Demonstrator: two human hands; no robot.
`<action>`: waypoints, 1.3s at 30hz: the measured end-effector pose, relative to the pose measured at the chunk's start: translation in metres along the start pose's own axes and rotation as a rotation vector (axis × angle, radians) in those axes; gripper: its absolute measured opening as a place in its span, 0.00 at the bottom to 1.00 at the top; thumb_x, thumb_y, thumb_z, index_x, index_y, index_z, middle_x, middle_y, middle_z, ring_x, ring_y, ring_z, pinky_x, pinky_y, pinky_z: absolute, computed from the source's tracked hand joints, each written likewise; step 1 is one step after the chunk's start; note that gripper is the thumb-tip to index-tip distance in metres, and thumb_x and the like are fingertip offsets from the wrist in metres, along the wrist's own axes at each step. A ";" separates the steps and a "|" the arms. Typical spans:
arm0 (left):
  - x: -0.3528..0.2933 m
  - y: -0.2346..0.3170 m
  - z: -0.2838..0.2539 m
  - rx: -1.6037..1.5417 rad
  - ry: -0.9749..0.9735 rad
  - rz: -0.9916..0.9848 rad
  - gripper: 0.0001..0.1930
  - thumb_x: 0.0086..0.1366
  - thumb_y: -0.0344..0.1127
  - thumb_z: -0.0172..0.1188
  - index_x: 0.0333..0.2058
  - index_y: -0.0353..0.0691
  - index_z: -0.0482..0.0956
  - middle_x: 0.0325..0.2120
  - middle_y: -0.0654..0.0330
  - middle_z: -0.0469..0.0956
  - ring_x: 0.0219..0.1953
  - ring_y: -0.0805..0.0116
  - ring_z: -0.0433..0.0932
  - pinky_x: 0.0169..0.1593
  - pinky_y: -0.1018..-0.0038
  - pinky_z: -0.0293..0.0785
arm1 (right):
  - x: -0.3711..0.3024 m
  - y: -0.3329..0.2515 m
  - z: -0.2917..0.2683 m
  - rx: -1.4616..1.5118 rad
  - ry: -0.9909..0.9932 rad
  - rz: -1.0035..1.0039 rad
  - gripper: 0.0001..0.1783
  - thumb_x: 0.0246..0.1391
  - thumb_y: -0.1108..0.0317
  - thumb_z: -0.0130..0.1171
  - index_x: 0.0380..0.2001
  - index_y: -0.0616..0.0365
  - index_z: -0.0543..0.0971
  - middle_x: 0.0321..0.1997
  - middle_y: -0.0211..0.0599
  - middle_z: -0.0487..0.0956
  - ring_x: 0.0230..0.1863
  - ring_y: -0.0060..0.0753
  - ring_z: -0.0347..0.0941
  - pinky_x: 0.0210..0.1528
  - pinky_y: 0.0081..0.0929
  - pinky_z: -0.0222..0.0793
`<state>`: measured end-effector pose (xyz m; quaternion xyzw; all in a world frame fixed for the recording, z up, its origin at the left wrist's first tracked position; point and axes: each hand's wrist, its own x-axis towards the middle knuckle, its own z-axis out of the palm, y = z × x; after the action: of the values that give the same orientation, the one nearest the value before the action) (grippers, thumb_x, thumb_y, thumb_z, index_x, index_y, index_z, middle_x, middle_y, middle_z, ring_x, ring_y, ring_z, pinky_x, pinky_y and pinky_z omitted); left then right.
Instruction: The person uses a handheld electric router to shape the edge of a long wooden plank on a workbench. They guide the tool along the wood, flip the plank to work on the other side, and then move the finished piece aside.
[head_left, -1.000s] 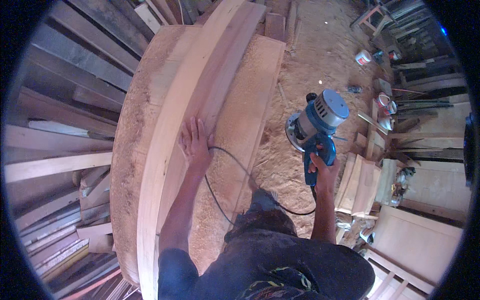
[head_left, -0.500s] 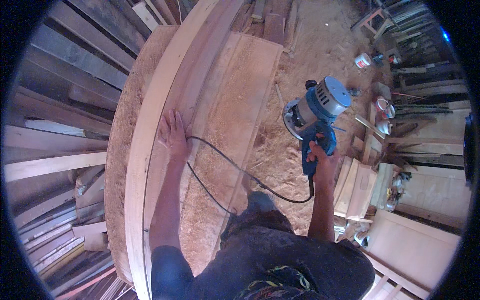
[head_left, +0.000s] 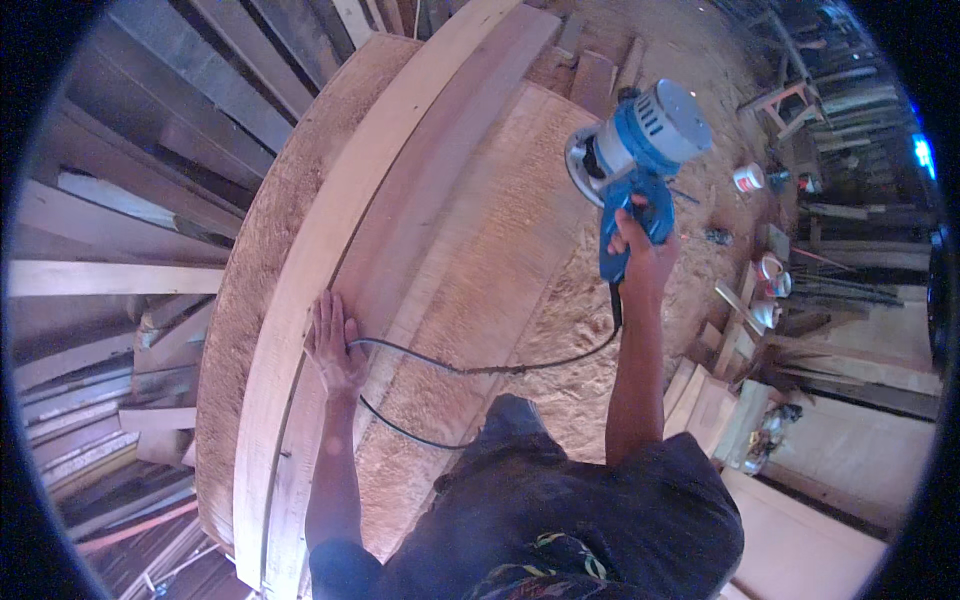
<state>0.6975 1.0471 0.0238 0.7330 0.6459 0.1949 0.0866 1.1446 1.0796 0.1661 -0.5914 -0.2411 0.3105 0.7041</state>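
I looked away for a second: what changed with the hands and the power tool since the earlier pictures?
The right hand lifted the blue power tool higher and further forward above the sawdust-covered boards. The left hand stayed flat on the long plank, slightly shifted. The black cord still trails across the boards; the grip on the tool is unchanged.

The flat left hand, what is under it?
The left hand lies flat on a long pale wooden plank, with the black power cord beside it. The wood directly beneath the palm is hidden.
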 end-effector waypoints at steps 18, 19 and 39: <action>0.005 0.020 -0.023 -0.023 -0.054 -0.041 0.25 0.78 0.42 0.47 0.68 0.36 0.71 0.71 0.49 0.67 0.75 0.51 0.61 0.71 0.56 0.54 | 0.167 0.072 0.160 0.009 -0.129 -0.126 0.15 0.55 0.80 0.66 0.45 0.59 0.77 0.29 0.33 0.79 0.20 0.24 0.69 0.23 0.27 0.68; 0.004 0.020 -0.023 -0.020 -0.053 -0.045 0.25 0.78 0.42 0.47 0.68 0.36 0.71 0.71 0.49 0.67 0.75 0.51 0.61 0.71 0.56 0.54 | 0.167 0.077 0.162 -0.001 -0.131 -0.127 0.15 0.55 0.80 0.67 0.44 0.59 0.77 0.29 0.33 0.79 0.20 0.24 0.70 0.23 0.27 0.68; 0.006 0.022 -0.024 -0.104 -0.032 -0.046 0.25 0.79 0.43 0.45 0.67 0.37 0.72 0.71 0.49 0.66 0.76 0.52 0.60 0.72 0.56 0.52 | 0.174 0.113 0.223 -0.221 -0.007 -0.275 0.13 0.52 0.78 0.66 0.37 0.60 0.72 0.28 0.37 0.76 0.18 0.28 0.72 0.20 0.29 0.69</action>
<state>0.7086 1.0466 0.0551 0.7154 0.6502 0.2143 0.1396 1.0906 1.3699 0.0908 -0.6257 -0.3548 0.1850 0.6696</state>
